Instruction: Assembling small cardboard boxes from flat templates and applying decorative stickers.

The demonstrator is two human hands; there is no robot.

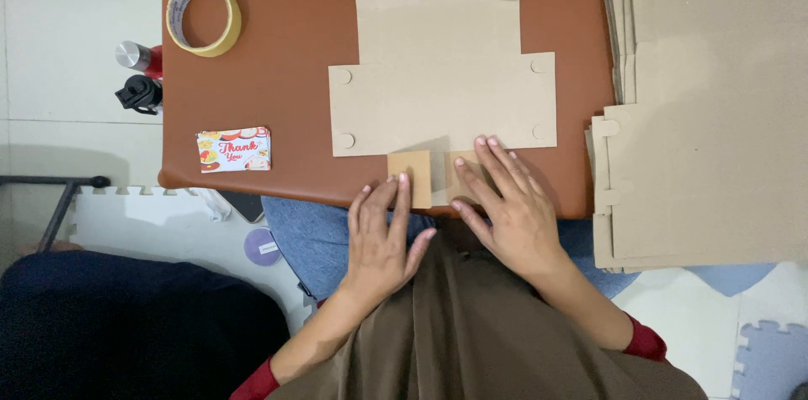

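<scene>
1. Your fingers are spread flat and hold nothing: the left hand (pixel 383 236) presses its fingertips on a small folded flap (pixel 410 177), and the right hand (pixel 505 206) lies palm-down over the matching flap beside it, fingertips reaching the main panel.
2. The flat cardboard box blank (pixel 442 101) lies on the brown tabletop (pixel 278 97), straight ahead of you and right of the table's centre. Its long axis runs away from you, from the near table edge to the far edge.
3. Its wide middle panel runs crosswise, with 4 rounded tab cut-outs at its corners; a narrower panel continues beyond it.
4. The 2 near flaps sit at the table's front edge. The left one looks darker tan than the pale kraft panel.
5. To your right a stack of unfolded cardboard blanks (pixel 707 114) rests partly off the table, edges roughly aligned.
6. A roll of yellowish tape (pixel 203 16) lies flat at the far left corner, well apart from the blank.
7. A small printed card (pixel 235 149) lies near the left front corner.
8. 2 bottles (pixel 139 72) stand on the floor beside the table's left edge; you cannot tell their contents.
</scene>
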